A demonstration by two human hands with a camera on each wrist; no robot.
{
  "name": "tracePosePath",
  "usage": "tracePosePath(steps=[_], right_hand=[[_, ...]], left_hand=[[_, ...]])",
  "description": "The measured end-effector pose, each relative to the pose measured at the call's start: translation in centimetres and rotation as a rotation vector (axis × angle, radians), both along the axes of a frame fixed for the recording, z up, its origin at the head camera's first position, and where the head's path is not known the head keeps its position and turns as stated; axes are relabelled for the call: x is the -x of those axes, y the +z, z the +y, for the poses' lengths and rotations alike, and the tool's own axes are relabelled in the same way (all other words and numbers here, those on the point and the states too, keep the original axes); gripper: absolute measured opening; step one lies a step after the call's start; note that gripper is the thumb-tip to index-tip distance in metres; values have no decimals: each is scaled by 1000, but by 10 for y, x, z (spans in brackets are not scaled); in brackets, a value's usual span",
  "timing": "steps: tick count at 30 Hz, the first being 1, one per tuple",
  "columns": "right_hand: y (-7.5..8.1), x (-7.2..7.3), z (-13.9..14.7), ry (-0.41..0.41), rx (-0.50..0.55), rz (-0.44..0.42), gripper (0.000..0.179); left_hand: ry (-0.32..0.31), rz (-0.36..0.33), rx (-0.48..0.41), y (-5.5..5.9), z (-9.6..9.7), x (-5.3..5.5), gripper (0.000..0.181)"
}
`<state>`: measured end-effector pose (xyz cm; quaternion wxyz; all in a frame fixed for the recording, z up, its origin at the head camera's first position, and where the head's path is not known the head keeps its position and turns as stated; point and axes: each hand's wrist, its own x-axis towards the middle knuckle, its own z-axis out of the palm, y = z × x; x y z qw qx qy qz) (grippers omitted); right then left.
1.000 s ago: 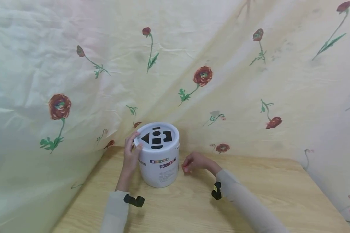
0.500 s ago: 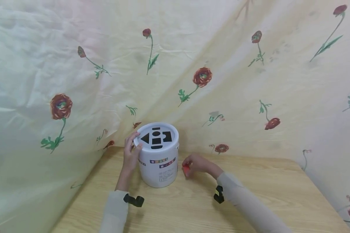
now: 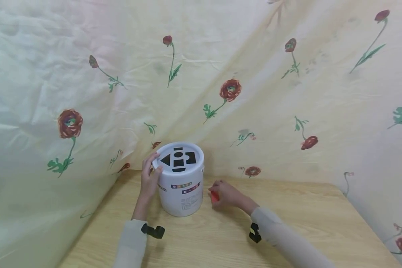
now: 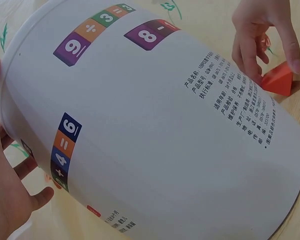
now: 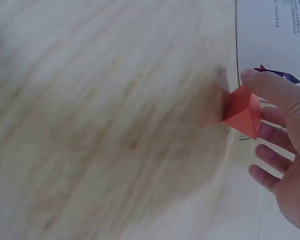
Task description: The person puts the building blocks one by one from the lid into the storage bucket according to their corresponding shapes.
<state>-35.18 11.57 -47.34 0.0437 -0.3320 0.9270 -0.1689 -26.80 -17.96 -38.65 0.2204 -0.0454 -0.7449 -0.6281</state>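
Note:
A white bucket [image 3: 181, 197] stands upright on the table, its lid [image 3: 178, 154] cut with several dark shaped holes, a triangle and a circle among them. My left hand [image 3: 149, 178] grips the lid's left rim, fingertips and thumb curved over the edge. In the left wrist view, the bucket's side with printed sums fills most of the picture. Right of the bucket, low over the table, my right hand [image 3: 228, 195] pinches a red triangular block [image 5: 244, 112] between thumb and fingers. The other fingers of that hand are loosely bent in the right wrist view.
The pale wooden table [image 3: 288, 223] extends in front and to the right. A cream cloth with printed red flowers [image 3: 230, 90] hangs behind and at the sides, close behind the bucket. Black camera mounts [image 3: 154, 231] sit on both wrists.
My right hand has turned the red block slightly, showing more of it, and has shifted a little down and right. My left hand has stayed on the bucket's rim.

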Motion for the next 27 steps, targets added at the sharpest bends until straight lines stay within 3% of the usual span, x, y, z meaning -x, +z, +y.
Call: tracePosePath(steps=[4, 6, 8, 11, 16, 22, 27], right_hand=[[-2, -5, 1, 17, 2, 78, 57], [-3, -8, 1, 29, 9, 110, 57], [-5, -9, 2, 37, 15, 140, 56], [-7, -13, 4, 39, 30, 168, 56], [-6, -19, 6, 20, 96, 172, 58], [0, -26, 10, -58, 214, 127, 59], [7, -27, 13, -74, 310, 169, 57]], left_hand=[[-4, 0, -11, 0, -1, 1, 55], [0, 12, -14, -8, -3, 7, 54], [3, 5, -6, -8, -3, 8, 54], [11, 14, 1, -22, -7, 19, 54], [24, 22, 2, -34, -12, 29, 53], [17, 11, -4, -28, -9, 25, 54], [3, 1, -9, -8, -2, 8, 55]])
